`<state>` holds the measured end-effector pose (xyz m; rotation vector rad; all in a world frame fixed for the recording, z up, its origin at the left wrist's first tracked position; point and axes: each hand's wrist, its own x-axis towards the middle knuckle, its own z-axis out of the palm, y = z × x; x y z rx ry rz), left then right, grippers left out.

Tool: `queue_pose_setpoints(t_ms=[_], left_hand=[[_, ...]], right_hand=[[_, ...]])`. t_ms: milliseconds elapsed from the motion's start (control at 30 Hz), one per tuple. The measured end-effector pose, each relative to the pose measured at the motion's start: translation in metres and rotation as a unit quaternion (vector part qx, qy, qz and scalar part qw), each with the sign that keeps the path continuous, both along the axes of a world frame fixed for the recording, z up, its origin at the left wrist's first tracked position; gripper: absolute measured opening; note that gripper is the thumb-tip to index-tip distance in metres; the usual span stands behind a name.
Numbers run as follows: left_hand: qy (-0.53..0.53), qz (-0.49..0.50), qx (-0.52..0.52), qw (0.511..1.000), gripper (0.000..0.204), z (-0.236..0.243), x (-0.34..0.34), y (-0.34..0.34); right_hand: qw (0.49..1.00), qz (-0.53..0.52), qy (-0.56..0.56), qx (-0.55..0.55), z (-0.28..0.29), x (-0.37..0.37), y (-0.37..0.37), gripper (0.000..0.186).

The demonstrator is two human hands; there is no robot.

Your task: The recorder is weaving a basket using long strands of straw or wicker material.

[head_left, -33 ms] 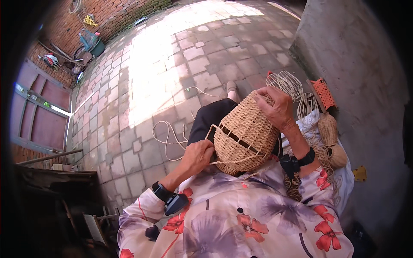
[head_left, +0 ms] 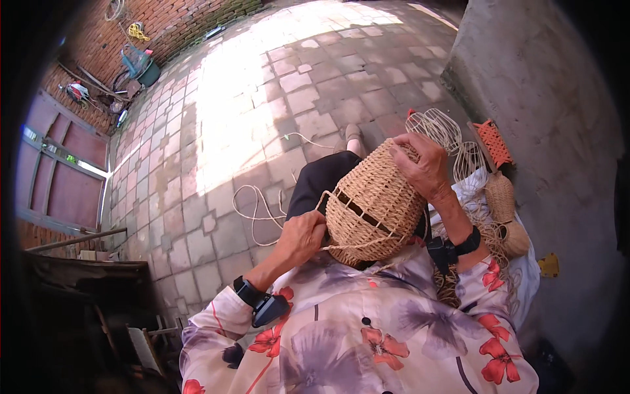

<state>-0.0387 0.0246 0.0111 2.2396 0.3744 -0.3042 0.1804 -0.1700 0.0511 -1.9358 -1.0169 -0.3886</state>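
A tan woven basket (head_left: 374, 190) lies tilted on my lap, with a dark gap running across its side between two woven bands. My right hand (head_left: 425, 164) is closed on its far rim, thumb and fingers bent over the edge. At the basket's near left side my left hand (head_left: 302, 236) pinches a pale twisted cord (head_left: 356, 247). One strand loops up from there to the gap's left end, and another runs right across the lower weave. My left fingertips are partly hidden against the basket.
Loose cord (head_left: 254, 209) trails over the paving (head_left: 216, 243) at left. To my right are wire frames (head_left: 436, 128), an orange woven piece (head_left: 493, 144), a small woven basket (head_left: 500, 197) and tangled cord on a white sheet (head_left: 522, 289), beside a grey wall (head_left: 545, 118).
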Motion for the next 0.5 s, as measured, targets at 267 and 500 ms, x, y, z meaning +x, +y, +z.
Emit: queue_pose_setpoints(t_ms=[267,500], left_hand=[[0.000,0.222,-0.480,0.849,0.023,-0.021,0.002,-0.008],[-0.012,0.253,-0.474,0.843,0.042,0.009,0.021,0.002]], right_hand=[[0.997,-0.007,0.005,-0.071,0.010,0.011,0.013,0.013],[0.993,0.014,-0.006,-0.117,-0.006,0.014,0.040,0.014]])
